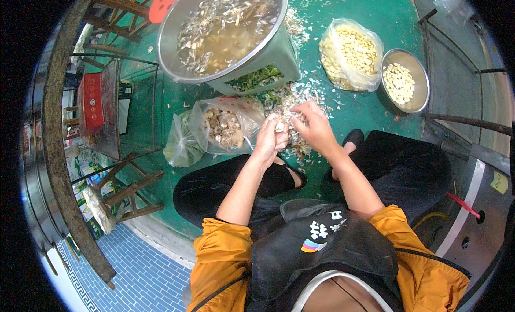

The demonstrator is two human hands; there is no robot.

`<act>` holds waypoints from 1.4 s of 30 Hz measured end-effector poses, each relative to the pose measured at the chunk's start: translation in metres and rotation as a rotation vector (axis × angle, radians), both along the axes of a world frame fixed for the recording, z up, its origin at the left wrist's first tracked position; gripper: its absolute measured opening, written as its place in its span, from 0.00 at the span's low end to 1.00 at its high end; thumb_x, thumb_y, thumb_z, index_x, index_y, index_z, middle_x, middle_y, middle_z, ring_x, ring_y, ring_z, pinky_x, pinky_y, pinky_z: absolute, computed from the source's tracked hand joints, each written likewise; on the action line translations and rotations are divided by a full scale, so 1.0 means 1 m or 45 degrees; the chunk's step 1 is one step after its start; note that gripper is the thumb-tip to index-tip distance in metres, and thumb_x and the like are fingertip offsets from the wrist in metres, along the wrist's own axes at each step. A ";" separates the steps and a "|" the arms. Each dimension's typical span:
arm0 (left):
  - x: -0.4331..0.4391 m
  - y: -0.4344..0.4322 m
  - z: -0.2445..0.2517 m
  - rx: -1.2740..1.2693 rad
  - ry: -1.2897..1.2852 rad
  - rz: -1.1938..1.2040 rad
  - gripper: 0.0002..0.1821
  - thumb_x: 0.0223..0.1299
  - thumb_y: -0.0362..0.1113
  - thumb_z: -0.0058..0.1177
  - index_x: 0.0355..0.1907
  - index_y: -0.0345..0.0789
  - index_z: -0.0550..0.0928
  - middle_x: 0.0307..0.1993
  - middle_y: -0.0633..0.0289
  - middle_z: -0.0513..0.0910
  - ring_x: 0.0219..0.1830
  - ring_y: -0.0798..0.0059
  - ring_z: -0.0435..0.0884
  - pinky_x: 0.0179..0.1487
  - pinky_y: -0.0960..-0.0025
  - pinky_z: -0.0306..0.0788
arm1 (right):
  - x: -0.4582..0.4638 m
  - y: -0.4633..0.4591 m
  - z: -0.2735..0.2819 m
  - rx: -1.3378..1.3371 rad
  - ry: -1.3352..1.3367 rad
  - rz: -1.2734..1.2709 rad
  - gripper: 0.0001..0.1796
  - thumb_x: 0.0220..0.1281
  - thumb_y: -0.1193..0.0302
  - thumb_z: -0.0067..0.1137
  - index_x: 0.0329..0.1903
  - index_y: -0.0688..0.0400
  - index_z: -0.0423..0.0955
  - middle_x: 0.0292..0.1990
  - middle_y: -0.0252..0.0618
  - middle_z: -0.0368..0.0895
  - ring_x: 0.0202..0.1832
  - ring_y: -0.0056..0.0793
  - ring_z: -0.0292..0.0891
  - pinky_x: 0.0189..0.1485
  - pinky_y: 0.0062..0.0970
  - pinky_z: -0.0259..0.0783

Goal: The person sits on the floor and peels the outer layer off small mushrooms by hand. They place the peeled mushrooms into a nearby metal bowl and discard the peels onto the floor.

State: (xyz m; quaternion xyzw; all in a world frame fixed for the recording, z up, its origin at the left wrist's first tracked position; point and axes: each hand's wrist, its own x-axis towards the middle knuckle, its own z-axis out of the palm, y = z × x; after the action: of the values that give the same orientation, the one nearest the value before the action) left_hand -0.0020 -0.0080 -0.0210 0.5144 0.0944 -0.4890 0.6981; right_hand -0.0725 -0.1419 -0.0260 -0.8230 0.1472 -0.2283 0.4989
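Observation:
My left hand (pixel 268 139) is closed around a pale garlic bulb (pixel 279 127), its fingers curled beneath it. My right hand (pixel 314 123) is beside the bulb with bent fingers; whether anything small is between them is unclear. Below both hands, garlic skins (pixel 299 149) are scattered over the green floor. Left of my left hand, a clear plastic bag (pixel 254 106) holds unpeeled garlic (pixel 226 129). Farther off to the right, peeled cloves (pixel 356 46) fill another plastic bag (pixel 330 72). More peeled cloves (pixel 397 82) lie in a steel bowl (pixel 423 92).
A large steel basin (pixel 165 50) of murky water and floating skins sits on a pale green plastic container (pixel 291 68) with leafy greens inside. A bag of greens (pixel 183 141) lies on the left. Wooden stools (pixel 134 191) and a metal-framed table (pixel 110 106) stand farther left.

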 end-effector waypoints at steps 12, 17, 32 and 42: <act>-0.004 -0.002 0.005 0.062 0.002 -0.024 0.26 0.69 0.58 0.26 0.35 0.38 0.70 0.21 0.70 0.68 0.17 0.86 0.61 0.17 0.82 0.53 | -0.003 0.012 0.016 0.366 0.328 0.195 0.07 0.50 0.72 0.59 0.31 0.62 0.74 0.24 0.44 0.77 0.26 0.36 0.76 0.32 0.30 0.71; -0.002 -0.003 0.006 0.135 -0.089 -0.021 0.27 0.69 0.60 0.25 0.38 0.38 0.71 0.24 0.68 0.70 0.19 0.85 0.62 0.19 0.81 0.53 | -0.002 0.008 0.009 0.278 0.307 0.030 0.08 0.52 0.71 0.58 0.34 0.61 0.76 0.27 0.46 0.79 0.29 0.39 0.78 0.35 0.32 0.73; -0.010 -0.005 -0.003 0.070 -0.391 -0.191 0.21 0.72 0.52 0.25 0.42 0.39 0.69 0.20 0.70 0.68 0.17 0.86 0.63 0.19 0.80 0.59 | -0.001 0.015 0.001 0.755 0.207 0.058 0.07 0.60 0.72 0.53 0.39 0.62 0.71 0.27 0.34 0.74 0.29 0.20 0.70 0.34 0.23 0.67; 0.000 -0.004 0.002 -0.201 0.019 0.125 0.23 0.71 0.45 0.33 0.58 0.30 0.67 0.48 0.57 0.75 0.47 0.71 0.74 0.51 0.69 0.68 | -0.004 0.001 -0.003 -0.110 0.002 -0.134 0.12 0.52 0.75 0.57 0.42 0.61 0.73 0.34 0.43 0.73 0.35 0.35 0.72 0.39 0.28 0.69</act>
State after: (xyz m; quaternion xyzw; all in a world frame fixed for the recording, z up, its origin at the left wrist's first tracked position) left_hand -0.0019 -0.0117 -0.0186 0.4488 0.0858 -0.4639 0.7590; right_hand -0.0760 -0.1406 -0.0289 -0.8351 0.1808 -0.2598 0.4499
